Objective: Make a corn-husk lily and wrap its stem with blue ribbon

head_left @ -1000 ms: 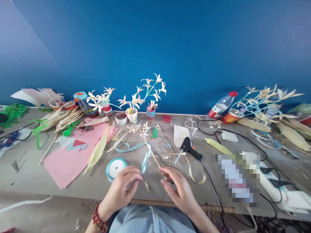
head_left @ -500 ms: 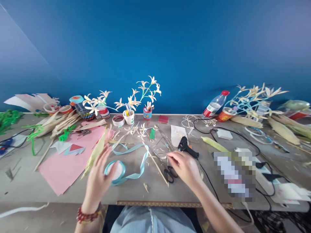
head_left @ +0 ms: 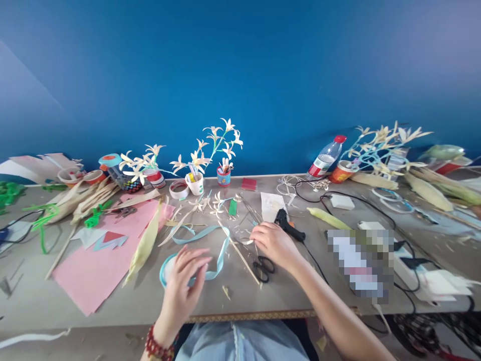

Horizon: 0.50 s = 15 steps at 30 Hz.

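Note:
My left hand (head_left: 186, 276) hovers over the roll of light blue ribbon (head_left: 164, 273), fingers apart and holding nothing. It hides much of the roll. The ribbon's loose end (head_left: 221, 258) curls across the table. My right hand (head_left: 276, 245) is low over the table with its fingertips pressed together. A small pale strip (head_left: 246, 241) shows at those fingertips; whether they grip it is unclear. Just below that hand lie scissors (head_left: 264, 269) with black handles, their blades partly hidden. A thin stick (head_left: 239, 253) slants to their left. The black glue gun (head_left: 289, 225) lies just beyond my right hand.
Pink paper (head_left: 90, 281) and a pale green corn husk (head_left: 145, 248) lie to the left. Cups with husk flowers (head_left: 195, 184) stand along the blue wall. At right are a bottle (head_left: 326, 158), a power strip (head_left: 408, 265) and black cables. Husk scraps are scattered about.
My left hand has moved right, from beside the ribbon roll to over it. My right hand has shifted slightly left and away from me. The view has turned slightly.

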Each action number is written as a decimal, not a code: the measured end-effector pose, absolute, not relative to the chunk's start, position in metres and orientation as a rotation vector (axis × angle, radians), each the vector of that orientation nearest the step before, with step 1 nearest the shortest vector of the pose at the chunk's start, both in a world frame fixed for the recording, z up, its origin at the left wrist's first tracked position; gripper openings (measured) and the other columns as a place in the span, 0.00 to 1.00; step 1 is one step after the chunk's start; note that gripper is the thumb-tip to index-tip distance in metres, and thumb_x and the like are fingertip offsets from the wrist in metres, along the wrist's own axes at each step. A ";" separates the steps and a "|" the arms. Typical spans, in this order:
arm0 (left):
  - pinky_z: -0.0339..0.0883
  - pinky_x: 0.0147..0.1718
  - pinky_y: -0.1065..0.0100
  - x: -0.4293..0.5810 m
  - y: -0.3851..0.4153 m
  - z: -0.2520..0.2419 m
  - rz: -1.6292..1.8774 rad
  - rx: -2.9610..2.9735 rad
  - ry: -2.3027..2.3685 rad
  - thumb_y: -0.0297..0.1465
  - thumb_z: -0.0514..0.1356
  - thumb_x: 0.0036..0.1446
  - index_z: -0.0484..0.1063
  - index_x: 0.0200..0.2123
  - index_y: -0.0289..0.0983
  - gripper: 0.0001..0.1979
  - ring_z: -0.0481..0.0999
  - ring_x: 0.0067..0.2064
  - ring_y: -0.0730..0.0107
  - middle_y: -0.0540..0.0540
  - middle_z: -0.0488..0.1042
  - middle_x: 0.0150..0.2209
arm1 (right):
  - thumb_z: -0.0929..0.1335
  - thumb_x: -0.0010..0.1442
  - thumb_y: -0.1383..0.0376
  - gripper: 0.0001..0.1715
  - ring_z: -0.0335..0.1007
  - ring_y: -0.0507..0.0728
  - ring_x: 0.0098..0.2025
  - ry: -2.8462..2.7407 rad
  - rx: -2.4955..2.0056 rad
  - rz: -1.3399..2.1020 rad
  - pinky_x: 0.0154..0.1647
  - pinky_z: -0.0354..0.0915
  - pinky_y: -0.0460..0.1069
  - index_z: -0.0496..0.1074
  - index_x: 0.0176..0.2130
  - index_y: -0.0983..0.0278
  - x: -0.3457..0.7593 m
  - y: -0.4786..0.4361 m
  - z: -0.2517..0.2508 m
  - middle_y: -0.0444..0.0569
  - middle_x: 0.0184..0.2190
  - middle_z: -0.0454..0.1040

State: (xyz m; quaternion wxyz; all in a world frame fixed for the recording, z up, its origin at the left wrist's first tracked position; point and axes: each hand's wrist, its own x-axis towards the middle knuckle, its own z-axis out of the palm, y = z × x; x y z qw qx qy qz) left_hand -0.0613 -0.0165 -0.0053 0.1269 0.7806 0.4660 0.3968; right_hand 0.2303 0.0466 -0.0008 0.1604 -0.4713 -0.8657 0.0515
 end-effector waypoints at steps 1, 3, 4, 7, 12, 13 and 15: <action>0.57 0.62 0.47 -0.052 -0.015 -0.006 1.092 2.289 1.310 0.24 0.57 0.60 0.75 0.43 0.44 0.12 0.77 0.50 0.58 0.44 0.79 0.48 | 0.65 0.63 0.73 0.14 0.71 0.60 0.41 -2.458 -1.309 0.161 0.43 0.64 0.53 0.79 0.37 0.61 0.233 0.048 0.006 0.52 0.37 0.80; 0.56 0.62 0.47 -0.037 -0.013 -0.005 1.013 2.309 1.216 0.23 0.57 0.60 0.75 0.42 0.44 0.12 0.76 0.51 0.58 0.44 0.79 0.48 | 0.64 0.63 0.72 0.14 0.72 0.60 0.40 -2.406 -1.236 0.220 0.43 0.65 0.54 0.79 0.38 0.61 0.238 0.051 0.021 0.52 0.37 0.81; 0.55 0.62 0.47 -0.032 -0.011 -0.004 1.000 2.306 1.181 0.23 0.57 0.60 0.75 0.42 0.44 0.12 0.76 0.52 0.58 0.44 0.78 0.48 | 0.64 0.63 0.71 0.14 0.73 0.60 0.40 -2.358 -1.213 0.267 0.44 0.65 0.54 0.79 0.38 0.61 0.241 0.052 0.028 0.51 0.37 0.81; 0.58 0.60 0.49 -0.022 -0.008 0.003 1.051 2.244 1.114 0.22 0.57 0.60 0.75 0.42 0.43 0.12 0.75 0.52 0.58 0.43 0.78 0.48 | 0.65 0.62 0.68 0.12 0.75 0.59 0.40 -2.042 -1.285 0.457 0.43 0.67 0.53 0.79 0.37 0.60 0.253 0.050 0.047 0.50 0.37 0.81; 0.68 0.50 0.58 -0.015 -0.008 0.012 1.067 1.990 1.020 0.25 0.56 0.62 0.77 0.41 0.41 0.11 0.74 0.51 0.56 0.40 0.77 0.48 | 0.70 0.59 0.60 0.09 0.75 0.58 0.35 -1.307 -1.286 0.883 0.36 0.68 0.50 0.78 0.36 0.62 0.255 0.028 0.046 0.50 0.32 0.80; 0.68 0.49 0.59 -0.012 -0.009 0.011 1.061 1.916 1.003 0.26 0.57 0.62 0.77 0.42 0.41 0.10 0.74 0.51 0.56 0.40 0.77 0.48 | 0.71 0.57 0.59 0.10 0.75 0.57 0.34 -1.227 -1.274 0.976 0.35 0.68 0.49 0.78 0.36 0.62 0.249 0.021 0.040 0.50 0.31 0.80; 0.69 0.46 0.61 -0.003 -0.009 0.008 1.031 1.710 0.959 0.30 0.59 0.61 0.76 0.46 0.40 0.11 0.76 0.46 0.58 0.40 0.77 0.47 | 0.72 0.56 0.57 0.12 0.74 0.56 0.31 -1.131 -1.258 1.171 0.33 0.68 0.49 0.79 0.35 0.63 0.230 0.004 0.024 0.49 0.29 0.80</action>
